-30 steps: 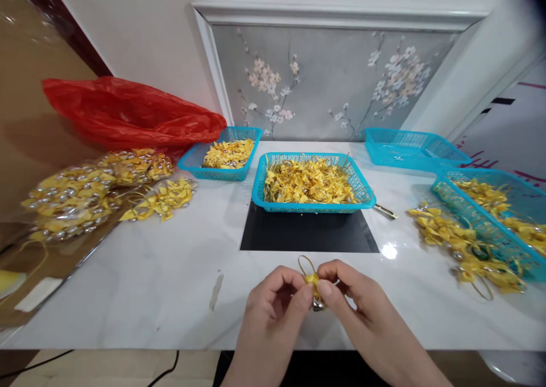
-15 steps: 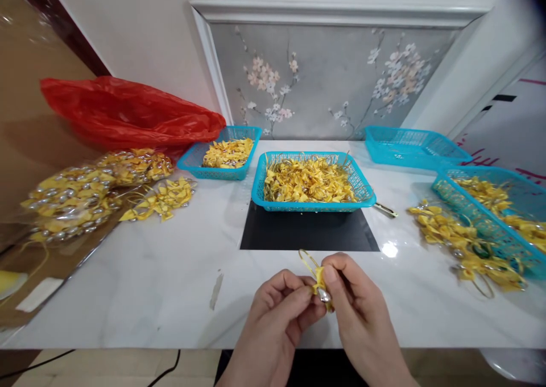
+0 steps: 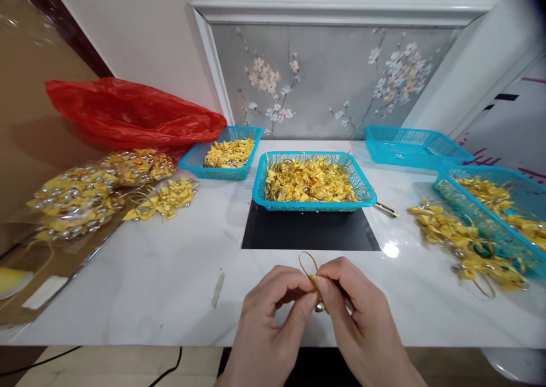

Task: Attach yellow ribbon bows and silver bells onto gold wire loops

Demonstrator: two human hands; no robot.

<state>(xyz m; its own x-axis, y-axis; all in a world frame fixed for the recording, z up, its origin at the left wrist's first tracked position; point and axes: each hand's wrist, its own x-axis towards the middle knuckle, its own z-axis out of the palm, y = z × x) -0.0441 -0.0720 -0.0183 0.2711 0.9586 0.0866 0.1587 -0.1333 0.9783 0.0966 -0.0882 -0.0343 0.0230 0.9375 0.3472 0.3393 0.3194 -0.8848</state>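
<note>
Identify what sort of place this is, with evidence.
Likely a small handcraft workspace, possibly in a home: yellow ribbon pieces heaped in a blue basket, a marble-patterned table, and a framed floral panel behind it.

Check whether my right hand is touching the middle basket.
Apart. The head view shows white table and black rectangle between the right hand and the middle basket.

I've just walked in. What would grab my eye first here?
Probably the big, crumpled red plastic bag at the back left, the boldest colour in view. Next, the rectangular blue openwork plastic basket in the middle, heaped with yellow ribbon ornaments. Then, front and centre, the left hand and right hand pinching one small, looped yellow ornament with a silvery bead.
</note>
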